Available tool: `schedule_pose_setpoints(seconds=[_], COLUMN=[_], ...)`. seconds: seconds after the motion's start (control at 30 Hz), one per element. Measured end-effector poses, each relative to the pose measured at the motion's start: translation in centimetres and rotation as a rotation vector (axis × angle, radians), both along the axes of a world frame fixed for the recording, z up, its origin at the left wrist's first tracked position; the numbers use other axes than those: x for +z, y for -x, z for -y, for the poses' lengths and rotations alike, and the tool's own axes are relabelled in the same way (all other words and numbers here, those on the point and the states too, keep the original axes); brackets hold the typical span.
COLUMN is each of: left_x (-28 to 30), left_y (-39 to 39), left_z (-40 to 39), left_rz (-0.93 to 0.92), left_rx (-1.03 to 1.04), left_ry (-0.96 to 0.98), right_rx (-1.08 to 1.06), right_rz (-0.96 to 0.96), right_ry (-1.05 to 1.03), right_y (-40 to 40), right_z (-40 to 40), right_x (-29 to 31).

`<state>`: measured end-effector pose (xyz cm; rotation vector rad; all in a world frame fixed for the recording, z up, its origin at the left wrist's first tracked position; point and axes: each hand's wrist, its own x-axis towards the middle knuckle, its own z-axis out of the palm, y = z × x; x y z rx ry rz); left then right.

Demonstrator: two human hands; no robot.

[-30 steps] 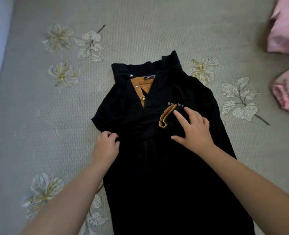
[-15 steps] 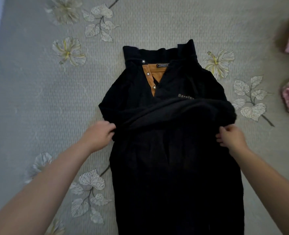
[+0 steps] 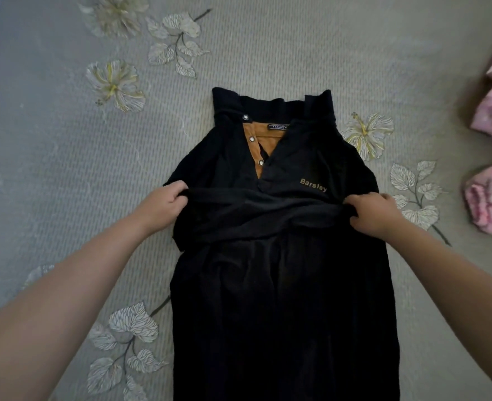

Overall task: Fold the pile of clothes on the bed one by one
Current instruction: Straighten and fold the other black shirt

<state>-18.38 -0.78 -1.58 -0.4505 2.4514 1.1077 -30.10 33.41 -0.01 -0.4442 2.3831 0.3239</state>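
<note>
The shirt (image 3: 282, 285) is black all over, with a tan-orange placket (image 3: 257, 146) lining at the neck and "Barsley" stitched in the same tan on the chest. The bedspread (image 3: 268, 47) is a muted grey-beige with a fine ribbed texture, dotted with cream-and-yellow flowers and pale veined leaves. Off at the right edge are some pink clothes (image 3: 490, 198), mottled with lighter pink.
</note>
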Motion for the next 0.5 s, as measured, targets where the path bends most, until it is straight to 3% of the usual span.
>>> schedule_pose_setpoints(seconds=[0.07,0.13,0.2,0.3,0.4,0.5], left_x=[1.1,2.1,2.7,3.8,3.8,2.1], left_y=[0.7,2.1,3.9,6.4,8.0,7.8], left_z=[1.0,2.3,3.9,6.2,7.6,7.7], left_rz=[-0.088,-0.095,0.004,0.121,0.187,0.288], left_rx=[0.169,0.128,-0.152,-0.517,-0.600,-0.641], left_ry=[-0.176,-0.142,0.202,0.798,1.080,1.190], right_rx=[0.069,0.191,0.283,0.242,0.310,0.338], right_rz=[-0.080,-0.213,-0.318,-0.251,-0.287,-0.371], right_ry=[0.099,0.214,0.298,0.262,0.193,0.074], right_y=[0.4,0.6,0.6,0.6,-0.2,-1.6], right_z=[-0.2,-0.6,-1.0,0.1,2.1,4.1], right_x=[1.2,2.3,2.8,3.4,2.0,0.4])
